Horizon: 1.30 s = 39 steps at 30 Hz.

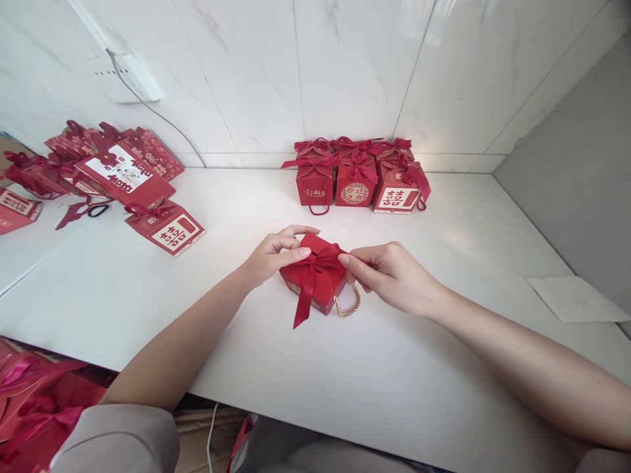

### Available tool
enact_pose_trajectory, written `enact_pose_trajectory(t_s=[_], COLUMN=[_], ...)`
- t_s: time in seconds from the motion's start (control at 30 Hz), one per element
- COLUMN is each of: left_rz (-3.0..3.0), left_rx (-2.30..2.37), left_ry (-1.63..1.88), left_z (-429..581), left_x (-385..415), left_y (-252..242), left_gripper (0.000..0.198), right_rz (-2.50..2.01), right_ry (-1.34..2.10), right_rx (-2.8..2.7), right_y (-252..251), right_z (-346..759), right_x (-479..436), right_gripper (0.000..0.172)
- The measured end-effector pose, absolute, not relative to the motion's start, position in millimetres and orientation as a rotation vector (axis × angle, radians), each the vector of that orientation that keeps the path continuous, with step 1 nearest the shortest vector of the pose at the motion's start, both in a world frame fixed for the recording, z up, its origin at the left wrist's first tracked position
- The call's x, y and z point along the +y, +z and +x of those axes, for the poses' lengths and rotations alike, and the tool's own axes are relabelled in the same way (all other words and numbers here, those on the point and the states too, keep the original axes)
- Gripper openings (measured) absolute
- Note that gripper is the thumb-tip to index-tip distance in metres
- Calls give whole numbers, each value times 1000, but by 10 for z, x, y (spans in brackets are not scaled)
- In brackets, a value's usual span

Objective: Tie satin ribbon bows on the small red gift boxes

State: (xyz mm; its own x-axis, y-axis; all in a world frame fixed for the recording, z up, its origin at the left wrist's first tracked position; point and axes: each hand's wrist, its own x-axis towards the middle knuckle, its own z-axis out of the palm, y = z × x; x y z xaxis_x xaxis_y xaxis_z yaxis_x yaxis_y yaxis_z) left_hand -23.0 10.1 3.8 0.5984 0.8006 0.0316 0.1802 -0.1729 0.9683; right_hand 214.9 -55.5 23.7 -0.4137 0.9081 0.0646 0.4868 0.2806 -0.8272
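Observation:
A red gift box (335,284) with a gold rope handle (355,309) sits on the white table (276,387) in front of me. A dark red ribbon (306,295) is tied across its top, one tail hanging down the near side. My left hand (283,253) rests against the box's left side, thumb on the top by the knot and fingers curved round the far edge. On the right, my right hand (382,269) pinches the other part of the ribbon between thumb and forefinger. Its remaining fingers are curled.
Several ribboned red boxes (355,190) stand in rows by the tiled wall. To the left lie another red box (172,226) and red gift bags (121,174). A white sheet (574,299) lies at right. More red boxes (44,407) are below the table's edge.

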Motion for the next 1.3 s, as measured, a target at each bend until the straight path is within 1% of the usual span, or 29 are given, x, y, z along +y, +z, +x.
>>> enact_pose_trajectory(t_s=[0.17, 0.23, 0.33, 0.53, 0.7, 0.97, 1.03, 1.17, 1.3], left_rz=[1762, 1795, 1799, 1751, 1704, 1643, 1620, 1523, 1485], left_rx=[903, 930, 959, 968, 956, 925, 926, 941, 947], left_ry=[736, 772, 797, 797, 792, 783, 774, 768, 757], left_z=[-190, -175, -162, -166, -157, -115, -106, -86, -66], left_x=[77, 66, 56, 53, 50, 43, 47, 46, 34], left_y=[23, 19, 12, 3, 0, -29, -36, -34, -20], left_gripper=[44, 47, 47, 45, 44, 40, 38, 42, 39], right_rz=[-1230, -1196, -1128, -1012, -901, -747, -748, -778, -775], right_ry=[1553, 1697, 1840, 1989, 2148, 2383, 2415, 2431, 2460], right_rx=[-1818, -1759, -1716, -1833, -1918, -2005, -2019, -2044, -2077], right_y=[235, 213, 184, 170, 167, 102, 106, 115, 113], right_z=[2193, 2208, 2226, 2294, 2379, 2487, 2500, 2523, 2546], right_x=[-504, -477, -441, -379, -297, -164, -158, -150, -126], right_gripper=[48, 47, 47, 49, 45, 48, 48, 48, 49])
